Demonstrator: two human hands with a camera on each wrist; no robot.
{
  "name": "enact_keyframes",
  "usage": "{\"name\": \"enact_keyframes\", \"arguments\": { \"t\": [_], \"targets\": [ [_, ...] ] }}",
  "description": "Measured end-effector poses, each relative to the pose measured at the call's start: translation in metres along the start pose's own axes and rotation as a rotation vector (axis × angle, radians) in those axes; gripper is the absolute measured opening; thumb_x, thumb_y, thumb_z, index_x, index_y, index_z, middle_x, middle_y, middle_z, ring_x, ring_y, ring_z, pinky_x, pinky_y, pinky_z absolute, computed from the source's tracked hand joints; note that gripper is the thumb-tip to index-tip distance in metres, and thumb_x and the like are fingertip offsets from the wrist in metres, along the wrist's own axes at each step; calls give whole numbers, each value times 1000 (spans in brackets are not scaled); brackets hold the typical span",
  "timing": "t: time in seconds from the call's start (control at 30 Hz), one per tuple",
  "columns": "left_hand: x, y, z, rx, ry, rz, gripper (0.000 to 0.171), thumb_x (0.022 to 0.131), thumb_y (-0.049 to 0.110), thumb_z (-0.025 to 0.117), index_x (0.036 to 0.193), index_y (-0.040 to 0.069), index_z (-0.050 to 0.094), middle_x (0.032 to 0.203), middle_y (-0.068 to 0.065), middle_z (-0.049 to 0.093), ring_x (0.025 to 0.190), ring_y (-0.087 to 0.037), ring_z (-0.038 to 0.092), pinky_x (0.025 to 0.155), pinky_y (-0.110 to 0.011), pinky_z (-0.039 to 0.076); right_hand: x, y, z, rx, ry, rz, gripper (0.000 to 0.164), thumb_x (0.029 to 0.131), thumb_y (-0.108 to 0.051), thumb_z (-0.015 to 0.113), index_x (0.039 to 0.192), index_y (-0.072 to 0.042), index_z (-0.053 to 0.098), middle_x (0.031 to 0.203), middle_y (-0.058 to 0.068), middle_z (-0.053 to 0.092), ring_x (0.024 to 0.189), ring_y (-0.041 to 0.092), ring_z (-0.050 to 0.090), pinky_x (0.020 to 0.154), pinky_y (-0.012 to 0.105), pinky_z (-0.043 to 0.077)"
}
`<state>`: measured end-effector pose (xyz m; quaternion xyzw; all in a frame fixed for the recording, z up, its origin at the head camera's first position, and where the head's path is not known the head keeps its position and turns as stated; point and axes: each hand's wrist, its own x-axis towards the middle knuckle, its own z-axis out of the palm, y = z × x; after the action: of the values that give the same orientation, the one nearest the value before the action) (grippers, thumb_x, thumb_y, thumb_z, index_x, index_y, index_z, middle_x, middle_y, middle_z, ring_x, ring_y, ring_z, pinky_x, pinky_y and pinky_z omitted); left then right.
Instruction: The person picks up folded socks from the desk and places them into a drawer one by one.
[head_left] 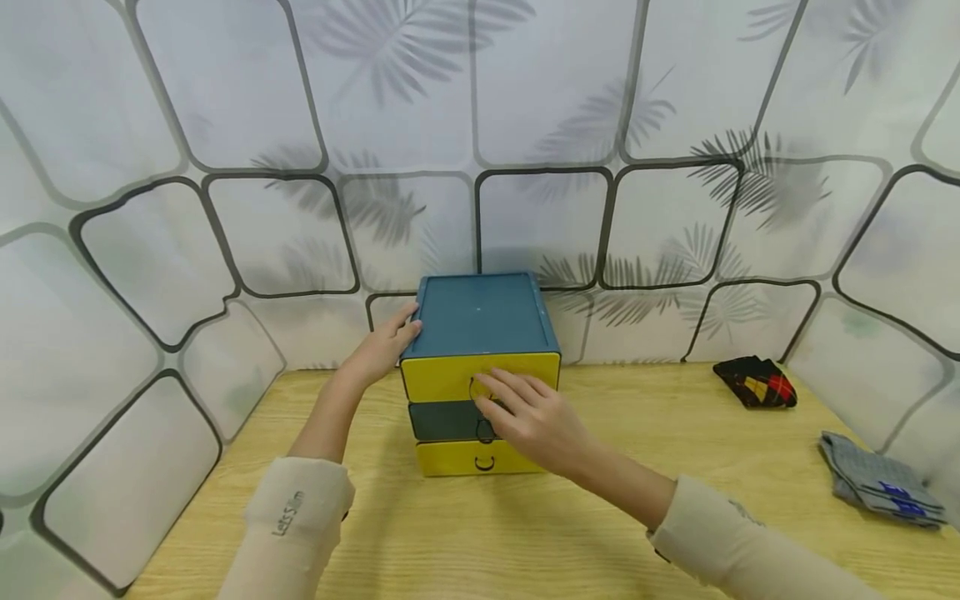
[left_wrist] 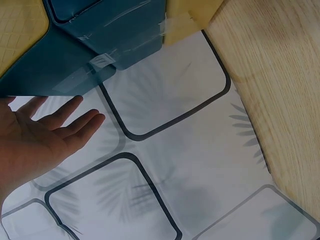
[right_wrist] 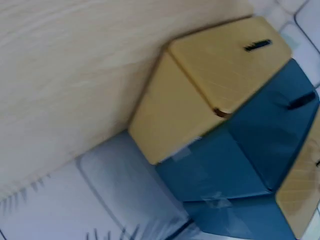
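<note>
A small drawer unit [head_left: 480, 312] with a blue top stands against the back of the table. Its top drawer [head_left: 442, 379] and bottom drawer [head_left: 450, 460] are yellow, and the middle drawer [head_left: 442, 422] is dark blue-green. Each front carries a dark loop handle. My left hand [head_left: 378, 346] is at the unit's upper left side, fingers extended; the left wrist view shows them by the blue side panel [left_wrist: 55, 55]. In front of the top drawer's handle [head_left: 473, 388], my right hand [head_left: 543, 421] has loosely bent fingers and partly covers the fronts. The right wrist view shows no hand.
A dark folded cloth with red and yellow patches [head_left: 756, 383] lies at the table's back right. Nearer, a folded grey cloth with blue marks [head_left: 881, 479] lies by the right edge. Patterned sheeting [head_left: 540, 108] surrounds the wooden table [head_left: 420, 542] at the back and sides.
</note>
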<state>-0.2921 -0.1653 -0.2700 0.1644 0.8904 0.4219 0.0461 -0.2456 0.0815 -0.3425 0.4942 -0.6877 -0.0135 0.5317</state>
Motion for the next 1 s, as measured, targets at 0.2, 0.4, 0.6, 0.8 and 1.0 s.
{"name": "enact_keyframes", "arguments": {
  "t": [0.2,0.4,0.6,0.8,1.0],
  "targets": [
    [0,0,-1,3,7,9,55,102,33,28,149,10,9,151,-17,8,134,-37,13,105,-53,16,-14,-8,4,47,32,-99,24,97,-18,46,89,-11,68,94,6,66,83,20,61,67,30,51],
    [0,3,-2,12,8,7,55,102,33,28,149,10,8,151,-16,8,135,-37,11,105,-53,15,-23,-15,12,-12,-138,-81,37,101,-22,35,85,-13,67,95,4,65,88,20,60,71,29,50],
    [0,3,-2,5,5,0,55,102,33,28,149,10,8,151,-17,8,135,-37,12,105,-53,16,-26,-14,15,0,-188,-81,32,100,-11,40,87,-13,69,102,6,64,96,21,60,78,29,50],
    [0,1,-2,-4,-6,-8,55,103,32,28,149,10,8,150,-18,8,134,-38,13,104,-54,17,-30,-17,7,38,-223,-105,12,86,-9,63,95,-14,70,108,7,63,101,21,59,85,30,48],
    [1,-1,-1,0,-4,-5,55,103,32,28,149,10,9,150,-19,9,134,-38,13,104,-54,18,-28,-23,-4,50,-212,-110,17,91,-8,56,96,-15,71,107,6,64,101,20,59,83,30,49]
  ]
}}
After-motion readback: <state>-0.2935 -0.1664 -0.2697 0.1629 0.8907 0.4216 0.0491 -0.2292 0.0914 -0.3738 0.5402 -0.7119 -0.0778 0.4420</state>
